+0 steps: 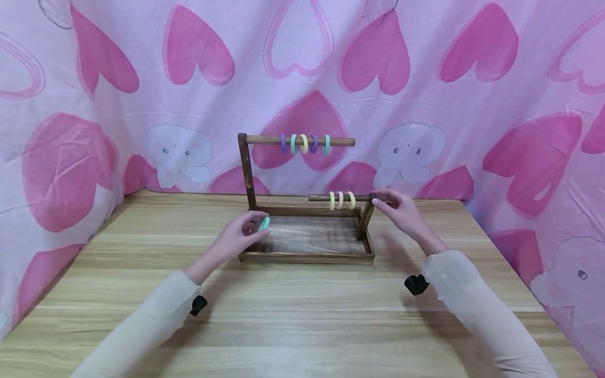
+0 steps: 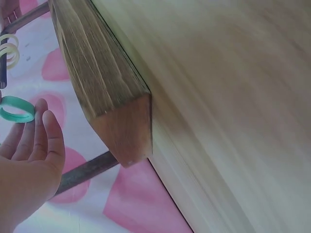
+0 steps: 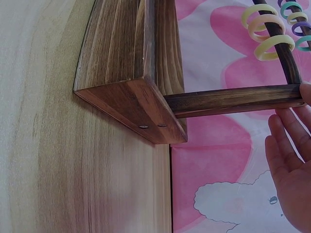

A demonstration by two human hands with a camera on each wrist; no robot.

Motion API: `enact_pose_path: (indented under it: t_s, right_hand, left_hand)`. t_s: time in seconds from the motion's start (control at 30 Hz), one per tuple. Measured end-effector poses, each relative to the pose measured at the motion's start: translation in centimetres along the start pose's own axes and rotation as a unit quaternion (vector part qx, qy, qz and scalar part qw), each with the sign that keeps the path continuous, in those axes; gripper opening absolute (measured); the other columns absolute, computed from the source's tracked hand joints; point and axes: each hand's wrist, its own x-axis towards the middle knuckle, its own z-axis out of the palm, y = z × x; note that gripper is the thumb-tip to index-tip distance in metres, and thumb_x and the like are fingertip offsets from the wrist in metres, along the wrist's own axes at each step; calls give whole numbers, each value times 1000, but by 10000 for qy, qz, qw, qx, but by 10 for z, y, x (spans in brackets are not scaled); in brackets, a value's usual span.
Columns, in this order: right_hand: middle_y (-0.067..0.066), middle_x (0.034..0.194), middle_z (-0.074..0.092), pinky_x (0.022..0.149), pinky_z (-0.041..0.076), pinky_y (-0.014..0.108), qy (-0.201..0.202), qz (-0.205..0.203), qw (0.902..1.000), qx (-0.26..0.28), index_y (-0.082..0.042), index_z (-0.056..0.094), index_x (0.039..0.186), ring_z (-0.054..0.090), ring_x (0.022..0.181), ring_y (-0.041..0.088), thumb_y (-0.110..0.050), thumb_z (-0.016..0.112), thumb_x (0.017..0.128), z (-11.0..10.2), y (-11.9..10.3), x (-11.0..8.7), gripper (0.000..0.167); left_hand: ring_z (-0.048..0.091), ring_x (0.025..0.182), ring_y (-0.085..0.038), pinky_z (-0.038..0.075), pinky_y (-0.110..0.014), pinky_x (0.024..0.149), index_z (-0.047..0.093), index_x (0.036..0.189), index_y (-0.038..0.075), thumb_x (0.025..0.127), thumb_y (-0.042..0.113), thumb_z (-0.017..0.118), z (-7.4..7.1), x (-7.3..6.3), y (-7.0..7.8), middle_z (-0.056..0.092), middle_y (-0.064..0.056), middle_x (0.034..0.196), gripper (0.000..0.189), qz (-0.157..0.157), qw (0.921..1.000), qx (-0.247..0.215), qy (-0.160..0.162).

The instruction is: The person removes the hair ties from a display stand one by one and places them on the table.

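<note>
A dark wooden rack (image 1: 307, 258) with a tray base stands on the table. My left hand (image 1: 237, 232) pinches a mint green ring (image 1: 264, 224) between thumb and fingers, above the tray's left side; in the left wrist view the ring (image 2: 18, 109) faces partly sideways at the fingertips. At the top of the short right post (image 1: 366, 219), my right hand (image 1: 402, 214) grips the corner with thumb and fingers. Yellow and pink rings (image 1: 340, 200) hang on the lower bar (image 1: 317, 198). Several purple, green and yellow rings (image 1: 304, 144) hang on the upper bar (image 1: 264, 140).
The tall left post (image 1: 247, 170) carries the upper bar, whose right end is free. The lower bar's free end points left. Behind the wood-grain table (image 1: 302, 320) hangs a pink cloth (image 1: 302, 100) with hearts, which also lines both sides.
</note>
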Motion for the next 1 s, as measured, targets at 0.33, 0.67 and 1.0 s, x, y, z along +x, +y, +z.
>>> enact_pose_path:
  t_s: [0.33,0.67,1.0]
  right_hand:
    - [20,109,56,77,41,17,-2,-12,10000,-7,6,53,115,54,92,10,-12,54,89,0,0,1,31]
    - [20,109,56,77,41,18,-35,10,10000,-49,7,53,115,54,94,17,-12,53,89,-1,1,0,33]
    - [19,109,56,77,41,18,-36,23,9999,-100,6,53,115,54,95,20,-13,53,89,-1,0,0,32]
  left_hand:
    - [55,73,-24,46,-27,60,55,112,-6,81,7,63,-8,-10,-7,58,-11,85,34,4,9993,353,-105]
    - [52,73,-18,46,-28,61,58,112,0,79,15,67,-11,-11,-45,58,-7,86,37,467,9949,869,-227]
    - [53,74,-25,46,-27,56,58,110,-3,77,14,69,-17,-21,-55,59,-13,93,38,716,9917,1000,-383]
